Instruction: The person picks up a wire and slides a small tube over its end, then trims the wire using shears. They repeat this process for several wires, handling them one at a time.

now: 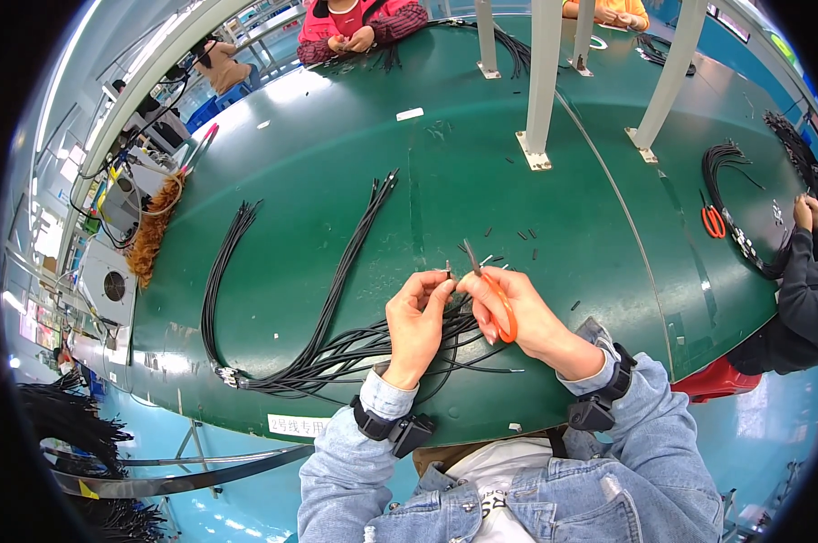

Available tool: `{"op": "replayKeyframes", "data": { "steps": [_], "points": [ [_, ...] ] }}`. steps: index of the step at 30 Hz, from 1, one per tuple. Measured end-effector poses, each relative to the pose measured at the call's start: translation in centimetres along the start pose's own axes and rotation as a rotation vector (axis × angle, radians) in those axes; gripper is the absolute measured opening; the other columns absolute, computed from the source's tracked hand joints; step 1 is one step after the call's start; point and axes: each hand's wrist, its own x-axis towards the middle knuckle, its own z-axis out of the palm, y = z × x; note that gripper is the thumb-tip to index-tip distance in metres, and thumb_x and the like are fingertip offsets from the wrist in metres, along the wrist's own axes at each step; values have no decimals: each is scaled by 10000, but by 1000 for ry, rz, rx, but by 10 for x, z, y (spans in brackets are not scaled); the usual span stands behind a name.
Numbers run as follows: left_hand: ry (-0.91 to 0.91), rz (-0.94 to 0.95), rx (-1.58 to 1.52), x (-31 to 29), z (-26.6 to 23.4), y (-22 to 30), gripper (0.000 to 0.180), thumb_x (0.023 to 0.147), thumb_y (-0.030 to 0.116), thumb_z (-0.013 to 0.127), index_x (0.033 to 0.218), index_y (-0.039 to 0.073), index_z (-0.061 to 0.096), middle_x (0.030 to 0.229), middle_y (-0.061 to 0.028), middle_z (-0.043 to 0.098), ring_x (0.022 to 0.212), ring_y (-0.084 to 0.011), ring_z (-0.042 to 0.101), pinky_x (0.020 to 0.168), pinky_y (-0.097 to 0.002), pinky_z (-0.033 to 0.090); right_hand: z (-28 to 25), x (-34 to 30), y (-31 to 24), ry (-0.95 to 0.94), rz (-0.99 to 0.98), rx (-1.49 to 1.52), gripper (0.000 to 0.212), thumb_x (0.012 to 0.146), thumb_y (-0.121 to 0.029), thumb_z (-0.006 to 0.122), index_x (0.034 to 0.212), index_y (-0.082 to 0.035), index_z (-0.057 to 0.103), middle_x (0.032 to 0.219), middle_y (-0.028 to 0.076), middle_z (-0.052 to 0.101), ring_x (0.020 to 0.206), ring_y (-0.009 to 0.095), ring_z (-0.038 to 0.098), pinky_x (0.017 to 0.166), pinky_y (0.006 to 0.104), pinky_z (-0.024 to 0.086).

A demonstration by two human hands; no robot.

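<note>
I saw my left hand (416, 319) pinching the end of a thin black wire (448, 270) between thumb and fingertips, its grip clamped on that wire, just above the bundle of long black cables (328, 312) spread across the green oval counter (445, 172). My right hand (508, 303) sat just right of the wire end, its grip closed round the orange-handled scissors (499, 303), whose dark blades pointed up and away from me, right beside the pinched wire. Short black offcuts (527, 235) lay on the counter just beyond the blades. Far right of the bundle, another person's hand (803, 213) worked at a second cable loop, with red-handled snips (713, 220) near it.
</note>
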Motion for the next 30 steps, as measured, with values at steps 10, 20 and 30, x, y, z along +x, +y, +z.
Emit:
{"op": "replayKeyframes", "data": {
  "steps": [10,20,30],
  "points": [
    [28,-29,-17,1,-3,3,121,846,39,591,946,-21,622,825,-30,632,716,-62,565,640,-195,468,7,-8,-4,-203,87,6,322,961,-287,404,966,12,523,551,14,450,447,84,427,441,229,365],
    [-34,16,46,-1,-1,-2,116,842,12,587,944,-35,618,830,-48,635,716,-76,578,635,-194,477,5,-3,0,-105,41,-3,401,904,-411,500,895,-12,532,518,-14,426,414,66,419,392,214,320],
    [-26,48,93,-1,0,-1,114,824,-3,599,931,-39,620,821,-54,636,733,-84,587,649,-202,487,5,-2,2,-46,39,-28,390,888,-398,538,719,-51,486,503,-24,416,390,58,408,364,210,304]
  ]
}}
